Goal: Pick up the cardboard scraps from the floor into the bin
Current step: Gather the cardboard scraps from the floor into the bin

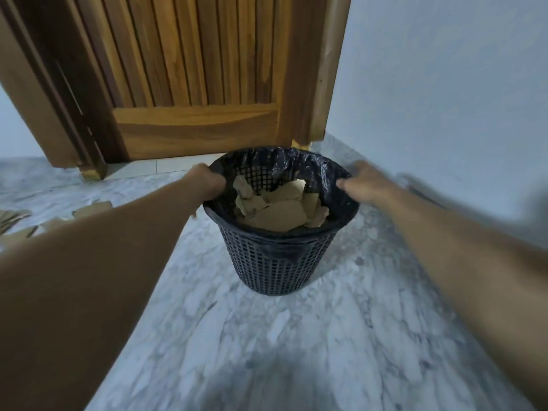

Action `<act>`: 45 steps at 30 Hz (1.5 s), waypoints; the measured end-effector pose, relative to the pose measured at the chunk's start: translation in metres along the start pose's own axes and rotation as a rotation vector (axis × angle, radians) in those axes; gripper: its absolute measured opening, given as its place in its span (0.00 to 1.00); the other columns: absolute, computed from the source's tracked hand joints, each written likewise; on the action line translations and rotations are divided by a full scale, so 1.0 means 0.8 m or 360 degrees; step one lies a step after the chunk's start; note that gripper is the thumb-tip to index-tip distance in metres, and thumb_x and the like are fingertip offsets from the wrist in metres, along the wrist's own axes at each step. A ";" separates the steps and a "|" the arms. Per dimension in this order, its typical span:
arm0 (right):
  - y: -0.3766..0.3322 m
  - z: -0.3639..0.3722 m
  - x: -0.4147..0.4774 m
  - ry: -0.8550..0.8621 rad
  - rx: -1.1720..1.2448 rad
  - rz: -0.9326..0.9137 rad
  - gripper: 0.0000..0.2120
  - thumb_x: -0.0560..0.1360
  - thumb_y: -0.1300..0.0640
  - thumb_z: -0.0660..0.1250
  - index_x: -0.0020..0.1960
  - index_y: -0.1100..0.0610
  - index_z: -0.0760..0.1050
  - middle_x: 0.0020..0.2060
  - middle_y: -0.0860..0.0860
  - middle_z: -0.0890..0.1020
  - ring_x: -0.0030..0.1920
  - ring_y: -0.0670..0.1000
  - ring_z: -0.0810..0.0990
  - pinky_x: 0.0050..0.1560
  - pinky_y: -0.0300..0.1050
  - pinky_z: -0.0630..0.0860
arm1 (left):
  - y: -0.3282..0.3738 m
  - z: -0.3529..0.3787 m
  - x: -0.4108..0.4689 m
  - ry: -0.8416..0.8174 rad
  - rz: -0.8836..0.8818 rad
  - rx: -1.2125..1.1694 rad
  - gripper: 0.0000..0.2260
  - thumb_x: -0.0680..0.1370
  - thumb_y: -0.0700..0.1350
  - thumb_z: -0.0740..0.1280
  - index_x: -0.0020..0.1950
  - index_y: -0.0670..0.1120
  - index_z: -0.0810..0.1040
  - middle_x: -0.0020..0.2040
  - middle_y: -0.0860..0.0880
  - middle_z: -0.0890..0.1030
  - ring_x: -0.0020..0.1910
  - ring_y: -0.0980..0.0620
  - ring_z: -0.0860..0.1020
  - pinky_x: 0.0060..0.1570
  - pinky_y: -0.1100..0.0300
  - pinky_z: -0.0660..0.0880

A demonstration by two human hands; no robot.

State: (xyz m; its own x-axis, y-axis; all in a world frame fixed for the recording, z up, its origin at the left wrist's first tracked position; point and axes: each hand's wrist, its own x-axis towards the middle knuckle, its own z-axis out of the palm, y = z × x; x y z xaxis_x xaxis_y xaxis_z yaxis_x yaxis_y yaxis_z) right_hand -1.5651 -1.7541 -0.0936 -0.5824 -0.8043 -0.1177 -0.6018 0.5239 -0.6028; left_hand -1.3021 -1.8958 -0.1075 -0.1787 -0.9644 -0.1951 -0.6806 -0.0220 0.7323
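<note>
A dark mesh bin [275,262] lined with a black plastic bag stands on the marble floor in front of a wooden door. Several brown cardboard scraps [278,209] lie inside it. My left hand [207,182] grips the bin's left rim, fingers curled over the edge. My right hand [361,182] is at the right rim, blurred, with its fingers reaching over the bag's edge; whether it holds the rim is unclear. More cardboard scraps [92,209] lie on the floor at the far left, partly hidden by my left forearm.
A wooden door [192,84] and its frame rise just behind the bin. A pale wall [444,84] runs along the right side. Marble floor [296,336] stretches from the bin towards me.
</note>
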 end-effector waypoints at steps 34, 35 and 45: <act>-0.423 0.335 -0.090 0.0096 -0.0152 0.0206 0.31 0.80 0.48 0.61 0.79 0.57 0.58 0.78 0.64 0.62 0.77 0.66 0.61 0.75 0.63 0.62 | -0.329 -0.389 0.051 -0.0300 -0.0382 -0.0482 0.23 0.85 0.52 0.58 0.77 0.40 0.63 0.73 0.35 0.69 0.66 0.28 0.74 0.56 0.30 0.77; -0.440 0.340 -0.100 0.0184 -0.0245 0.0143 0.31 0.81 0.46 0.60 0.79 0.55 0.56 0.80 0.64 0.57 0.79 0.67 0.55 0.76 0.68 0.57 | -0.330 -0.400 0.050 -0.0348 -0.0400 -0.0514 0.29 0.85 0.58 0.56 0.80 0.42 0.60 0.76 0.36 0.65 0.70 0.28 0.70 0.61 0.29 0.73; -0.667 0.522 -0.206 0.0307 -0.0121 -0.0900 0.24 0.83 0.54 0.60 0.77 0.55 0.61 0.75 0.56 0.66 0.74 0.60 0.66 0.70 0.61 0.69 | -0.566 -0.506 0.050 0.0332 -0.0165 0.0156 0.29 0.85 0.60 0.52 0.83 0.47 0.56 0.81 0.40 0.61 0.79 0.37 0.60 0.76 0.45 0.59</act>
State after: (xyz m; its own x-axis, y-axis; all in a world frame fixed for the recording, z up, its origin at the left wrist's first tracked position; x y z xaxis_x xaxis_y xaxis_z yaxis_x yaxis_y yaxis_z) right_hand -0.9196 -2.0182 -0.0820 -0.2448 -0.9025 0.3544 -0.8804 0.0538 -0.4712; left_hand -0.7132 -2.0311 -0.1827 0.0394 -0.9920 -0.1197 -0.7551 -0.1080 0.6466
